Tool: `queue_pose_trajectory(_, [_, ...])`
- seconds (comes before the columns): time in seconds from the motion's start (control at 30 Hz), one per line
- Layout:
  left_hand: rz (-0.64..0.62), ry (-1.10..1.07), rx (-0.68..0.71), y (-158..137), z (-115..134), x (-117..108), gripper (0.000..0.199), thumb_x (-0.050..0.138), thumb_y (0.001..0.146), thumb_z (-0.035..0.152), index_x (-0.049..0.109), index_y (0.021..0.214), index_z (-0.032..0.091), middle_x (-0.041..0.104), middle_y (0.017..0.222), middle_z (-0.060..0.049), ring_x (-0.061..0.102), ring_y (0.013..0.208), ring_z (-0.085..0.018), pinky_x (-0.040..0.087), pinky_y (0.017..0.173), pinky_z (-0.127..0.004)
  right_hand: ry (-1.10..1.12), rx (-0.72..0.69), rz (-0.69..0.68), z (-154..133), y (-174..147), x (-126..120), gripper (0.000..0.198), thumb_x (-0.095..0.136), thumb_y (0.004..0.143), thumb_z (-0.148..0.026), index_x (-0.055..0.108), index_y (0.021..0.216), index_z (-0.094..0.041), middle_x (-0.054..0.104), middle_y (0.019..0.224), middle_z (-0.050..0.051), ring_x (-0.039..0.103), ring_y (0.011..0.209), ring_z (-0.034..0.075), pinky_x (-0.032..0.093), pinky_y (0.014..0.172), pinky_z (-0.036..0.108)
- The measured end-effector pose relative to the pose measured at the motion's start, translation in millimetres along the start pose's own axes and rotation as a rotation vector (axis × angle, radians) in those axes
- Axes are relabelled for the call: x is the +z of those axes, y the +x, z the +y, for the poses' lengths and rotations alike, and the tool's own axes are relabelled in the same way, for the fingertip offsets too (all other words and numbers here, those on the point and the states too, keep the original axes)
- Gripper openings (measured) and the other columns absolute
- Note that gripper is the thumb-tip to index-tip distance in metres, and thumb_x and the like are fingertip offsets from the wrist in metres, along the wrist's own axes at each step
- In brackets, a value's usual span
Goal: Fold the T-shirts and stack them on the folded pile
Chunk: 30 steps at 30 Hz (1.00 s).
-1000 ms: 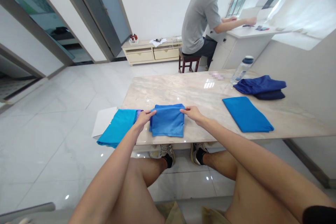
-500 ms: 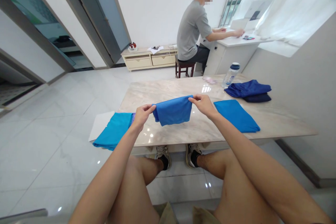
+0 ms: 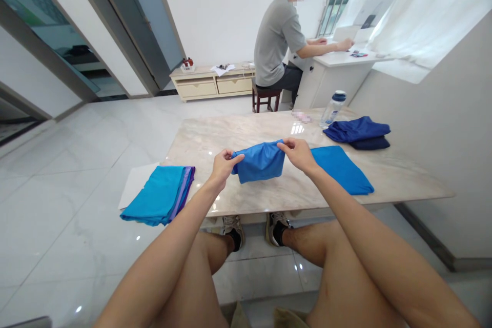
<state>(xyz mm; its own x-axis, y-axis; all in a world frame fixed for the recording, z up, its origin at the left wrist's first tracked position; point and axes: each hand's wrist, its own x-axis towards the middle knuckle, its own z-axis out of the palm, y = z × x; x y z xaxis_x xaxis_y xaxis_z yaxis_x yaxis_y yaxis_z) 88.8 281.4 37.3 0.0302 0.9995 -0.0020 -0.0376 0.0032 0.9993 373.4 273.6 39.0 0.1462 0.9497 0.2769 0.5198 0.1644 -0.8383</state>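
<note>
Head view: left hand [image 3: 223,166] and right hand [image 3: 299,154] pinch a blue cloth [image 3: 260,164] by its upper corners over the worktop [image 3: 209,133], twelve o'clock; at the cloth's two o'clock, a bottle [image 3: 331,111] bears an unreadable label.

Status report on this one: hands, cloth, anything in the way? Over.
Left grip and right grip pinching blue cloth near its upper corners. Cloth held above table, sagging between them. Nearest: cloth stack at left, flat cloth at right.
</note>
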Motion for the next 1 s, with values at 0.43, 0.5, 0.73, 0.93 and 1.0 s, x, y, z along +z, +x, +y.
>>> queue_pose_trajectory(0.43, [-0.050,0.072,-0.231,-19,0,-45,0.057,0.100,0.062,0.055,0.058,0.081,0.021,0.064,0.078,0.002,0.060,0.070,-0.013,0.051,0.069,-0.026,-0.072,0.251,-0.214,-7,-14,-1,0.035,0.071,0.098,-0.048,0.080,0.091,-0.014,0.077,0.078,0.007,0.070,0.070,0.021,0.051,0.062,0.027])
queue_pose_trajectory(0.5, [-0.031,0.224,-0.304,-13,-19,-48,0.052,0.096,0.067,0.051,0.059,0.087,0.022,0.068,0.081,0.000,0.066,0.074,-0.014,0.052,0.072,-0.026,-0.134,0.353,-0.282,2,-11,9,0.029,0.072,0.098,-0.040,0.080,0.095,-0.012,0.079,0.082,0.010,0.074,0.073,0.021,0.053,0.064,0.026])
queue_pose_trajectory(0.73, [-0.130,0.562,-0.493,-3,-68,-59,0.045,0.094,0.064,0.036,0.060,0.090,0.022,0.075,0.071,-0.004,0.075,0.069,-0.024,0.049,0.062,-0.029,-0.579,0.378,-0.467,24,-13,13,0.025,0.076,0.098,-0.030,0.085,0.115,-0.014,0.085,0.099,0.014,0.081,0.096,0.023,0.055,0.086,0.024])
queue_pose_trajectory(0.93, [-0.314,0.707,-0.467,-6,-94,-73,0.034,0.092,0.061,0.047,0.067,0.059,0.025,0.069,0.055,-0.004,0.067,0.060,-0.025,0.043,0.059,-0.031,-0.767,0.284,-0.637,34,-45,25,0.028,0.076,0.099,-0.043,0.087,0.096,-0.017,0.085,0.104,0.017,0.080,0.098,0.029,0.055,0.082,0.029])
queue_pose_trajectory(1.0, [-0.362,0.741,-0.429,-7,-100,-74,0.036,0.091,0.061,0.050,0.065,0.052,0.026,0.066,0.050,-0.004,0.062,0.054,-0.023,0.040,0.059,-0.031,-0.763,0.306,-0.683,38,-56,33,0.034,0.078,0.096,-0.052,0.085,0.089,-0.019,0.084,0.099,0.016,0.080,0.093,0.029,0.054,0.077,0.030])
